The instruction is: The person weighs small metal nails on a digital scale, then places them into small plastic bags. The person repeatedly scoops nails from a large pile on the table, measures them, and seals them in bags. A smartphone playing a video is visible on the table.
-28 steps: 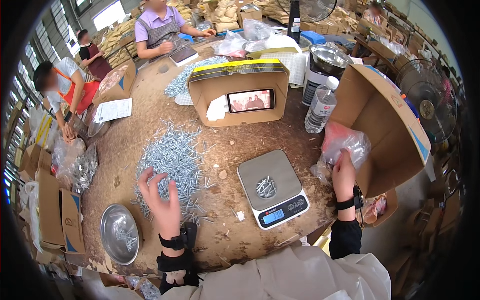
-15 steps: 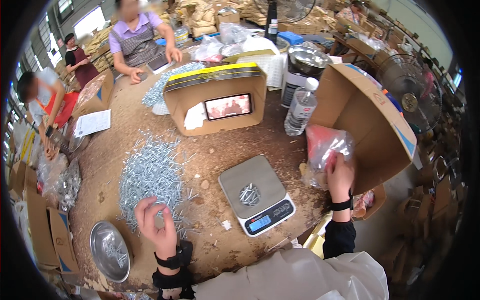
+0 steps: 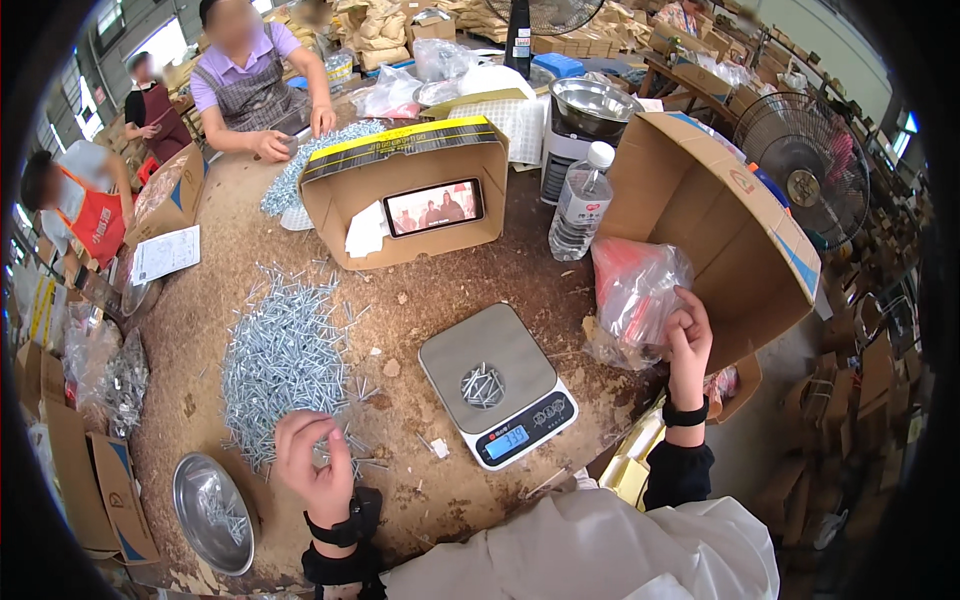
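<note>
My left hand [image 3: 315, 462] hovers at the near edge of a pile of silvery screws or nails [image 3: 285, 365], its fingers loosely curled and the thumb apart, nothing visible between them. On the right, my right hand [image 3: 690, 345] is at the edge of a clear plastic bag [image 3: 640, 300] with red inside; the index finger sticks out and the others curl against the film. Between the hands stands a digital kitchen scale [image 3: 510, 420]. A small round dish holding several of the metal pieces [image 3: 482, 386] rests on its plate.
A steel bowl [image 3: 190, 510] with a few pieces lies at the near left. Behind are an open carton [image 3: 400, 256] holding a lit phone [image 3: 432, 208], a water bottle [image 3: 580, 205] and a large carton [image 3: 740, 240] on its side. Across the table a person [image 3: 255, 85] works at another pile.
My right hand has drawn back rightward from the middle of the bag to its edge. The left hand's fingers have curled in more. The whole view has shifted slightly.
</note>
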A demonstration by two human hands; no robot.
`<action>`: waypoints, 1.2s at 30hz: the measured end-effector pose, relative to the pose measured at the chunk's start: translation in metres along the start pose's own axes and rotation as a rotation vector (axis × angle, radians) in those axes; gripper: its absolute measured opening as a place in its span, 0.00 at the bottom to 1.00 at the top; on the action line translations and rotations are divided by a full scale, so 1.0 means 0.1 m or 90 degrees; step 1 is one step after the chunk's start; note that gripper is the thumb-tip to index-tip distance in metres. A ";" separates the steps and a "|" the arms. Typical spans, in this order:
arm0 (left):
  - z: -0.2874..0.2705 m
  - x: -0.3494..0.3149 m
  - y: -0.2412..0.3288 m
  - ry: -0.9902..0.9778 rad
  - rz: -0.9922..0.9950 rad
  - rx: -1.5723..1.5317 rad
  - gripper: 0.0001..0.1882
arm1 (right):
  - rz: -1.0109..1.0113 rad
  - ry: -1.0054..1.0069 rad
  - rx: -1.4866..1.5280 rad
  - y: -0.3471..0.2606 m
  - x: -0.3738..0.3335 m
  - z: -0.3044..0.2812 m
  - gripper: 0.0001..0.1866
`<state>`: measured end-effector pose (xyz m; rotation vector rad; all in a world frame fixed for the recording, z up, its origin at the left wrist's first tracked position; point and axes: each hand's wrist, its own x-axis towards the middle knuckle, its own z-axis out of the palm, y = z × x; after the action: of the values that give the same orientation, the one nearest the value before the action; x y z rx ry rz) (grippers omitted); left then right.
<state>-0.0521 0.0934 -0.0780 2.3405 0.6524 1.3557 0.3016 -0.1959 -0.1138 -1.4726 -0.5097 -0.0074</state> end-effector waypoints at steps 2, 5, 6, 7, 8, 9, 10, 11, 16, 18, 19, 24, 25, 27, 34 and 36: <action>0.00 0.00 0.02 0.001 0.000 -0.001 0.06 | 0.021 0.059 0.063 -0.07 -0.02 0.00 0.24; -0.01 -0.03 0.03 -0.007 -0.003 -0.015 0.05 | 0.017 0.075 0.139 -0.29 -0.09 0.05 0.27; -0.01 -0.05 0.03 -0.013 -0.003 -0.021 0.05 | -0.004 0.063 0.158 -0.38 -0.16 0.15 0.27; 0.00 -0.07 0.08 -0.044 -0.034 -0.088 0.05 | -0.025 0.050 0.177 -0.48 -0.24 0.26 0.28; 0.03 -0.09 0.17 -0.077 -0.063 -0.155 0.05 | -0.032 0.011 0.113 -0.59 -0.36 0.33 0.29; 0.06 -0.11 0.25 -0.111 -0.093 -0.225 0.05 | -0.001 -0.043 0.085 -0.74 -0.52 0.46 0.29; 0.09 -0.10 0.32 -0.201 -0.075 -0.300 0.06 | -0.056 -0.143 0.044 -0.73 -0.68 0.55 0.29; 0.11 -0.09 0.40 -0.290 -0.056 -0.370 0.08 | -0.266 -0.340 0.038 -0.76 -0.65 0.73 0.27; 0.21 -0.33 0.61 -0.443 -0.100 -0.505 0.12 | -0.363 -0.650 -0.001 -0.96 -0.96 1.47 0.34; 0.22 -0.39 0.53 -0.426 -0.120 -0.534 0.11 | -0.355 -0.687 0.023 -0.99 -0.98 1.55 0.38; 0.20 -0.38 0.50 -0.417 -0.130 -0.549 0.11 | -0.343 -0.698 0.040 -1.00 -0.98 1.55 0.39; 0.15 -0.43 0.42 -0.461 -0.194 -0.513 0.15 | -0.313 -0.726 0.078 -0.90 -1.11 1.57 0.42; 0.15 -0.47 0.39 -0.470 -0.215 -0.547 0.16 | -0.277 -0.737 0.083 -0.88 -1.12 1.55 0.40; 0.13 -0.50 0.39 -0.443 -0.242 -0.606 0.16 | -0.205 -0.755 0.102 -0.83 -1.13 1.50 0.37; 0.20 -0.58 0.45 -0.375 -0.341 -0.762 0.17 | -0.432 -0.679 -0.106 -0.84 -1.04 1.54 0.21; 0.19 -0.58 0.42 -0.396 -0.312 -0.752 0.19 | -0.457 -0.677 -0.110 -0.86 -1.03 1.55 0.17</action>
<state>-0.0520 0.0254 -0.1062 1.3403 0.1084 0.4611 0.1333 -0.0906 -0.0646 -1.2945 -1.9175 0.1769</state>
